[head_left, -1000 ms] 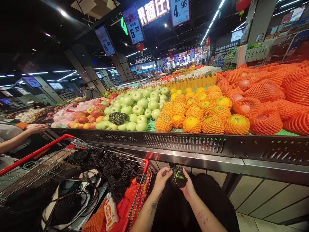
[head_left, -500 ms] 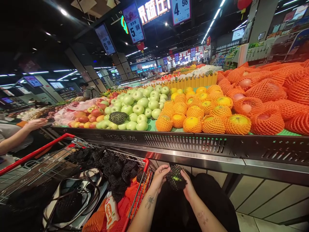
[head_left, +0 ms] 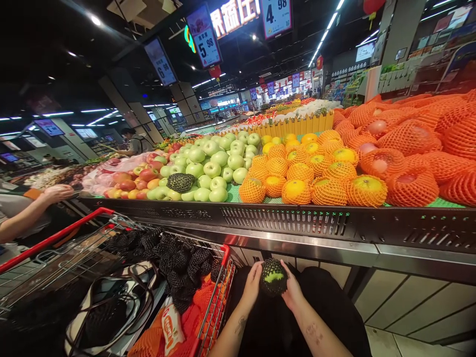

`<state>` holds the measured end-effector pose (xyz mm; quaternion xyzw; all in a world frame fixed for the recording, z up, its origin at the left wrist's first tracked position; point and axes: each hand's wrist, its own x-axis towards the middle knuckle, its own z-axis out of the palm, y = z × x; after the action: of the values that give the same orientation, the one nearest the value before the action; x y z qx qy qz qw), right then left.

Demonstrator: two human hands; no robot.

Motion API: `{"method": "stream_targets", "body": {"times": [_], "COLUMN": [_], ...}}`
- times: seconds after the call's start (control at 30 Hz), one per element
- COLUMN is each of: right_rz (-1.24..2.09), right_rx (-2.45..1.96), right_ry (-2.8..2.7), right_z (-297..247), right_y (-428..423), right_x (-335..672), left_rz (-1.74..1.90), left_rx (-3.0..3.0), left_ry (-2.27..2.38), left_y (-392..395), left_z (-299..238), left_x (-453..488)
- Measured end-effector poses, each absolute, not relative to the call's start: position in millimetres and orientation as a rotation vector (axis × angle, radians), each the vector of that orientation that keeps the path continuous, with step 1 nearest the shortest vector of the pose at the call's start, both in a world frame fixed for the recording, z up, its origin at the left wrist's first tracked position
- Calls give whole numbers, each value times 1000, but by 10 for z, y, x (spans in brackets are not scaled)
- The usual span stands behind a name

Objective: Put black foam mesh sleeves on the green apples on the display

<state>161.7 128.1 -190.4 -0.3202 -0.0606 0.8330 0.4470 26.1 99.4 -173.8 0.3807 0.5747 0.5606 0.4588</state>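
Between my two hands, above my lap, is a green apple (head_left: 274, 277) in a black foam net sleeve; a bright green patch shows through the net's opening. My left hand (head_left: 253, 282) grips its left side, and my right hand (head_left: 292, 283) grips its right side with the fingers partly behind it. On the display in front lie bare green apples (head_left: 212, 168), and one among them wears a similar black foam net (head_left: 180, 182). At my left stands a shopping cart (head_left: 225, 252) with a heap of black foam nets (head_left: 178, 263) inside.
Oranges (head_left: 296, 191) in orange nets and larger net-wrapped fruit (head_left: 409, 186) fill the display's right side. Red apples (head_left: 128, 185) lie left of the green ones. The display's dark front edge (head_left: 282, 220) runs before my knees. Another person's arm (head_left: 33, 210) reaches in at far left.
The black net now sits more rounded around the apple, with a larger green patch showing. My left hand has shifted from the net's upper edge down to its side.
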Motion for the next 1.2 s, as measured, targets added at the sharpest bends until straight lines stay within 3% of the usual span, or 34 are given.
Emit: {"method": "stream_targets", "body": {"times": [0.2, 0.57, 0.8, 1.2], "right_rz": [2140, 2327, 2125, 2040], "right_rx": [-780, -656, -677, -533], "right_ry": [-83, -143, -217, -332], "right_z": [-1948, -1743, -1819, -1793], "right_y": [1273, 1245, 1310, 1263], "right_x": [1665, 1688, 1694, 1712], "left_rz": [1124, 896, 1274, 1545], "left_rx": [1299, 1233, 1029, 961], "left_ry": [1200, 912, 1098, 1107], "left_y": [903, 954, 1006, 1074], "left_z": [-1585, -1411, -1602, -1722], "left_x": [253, 95, 167, 152]}}
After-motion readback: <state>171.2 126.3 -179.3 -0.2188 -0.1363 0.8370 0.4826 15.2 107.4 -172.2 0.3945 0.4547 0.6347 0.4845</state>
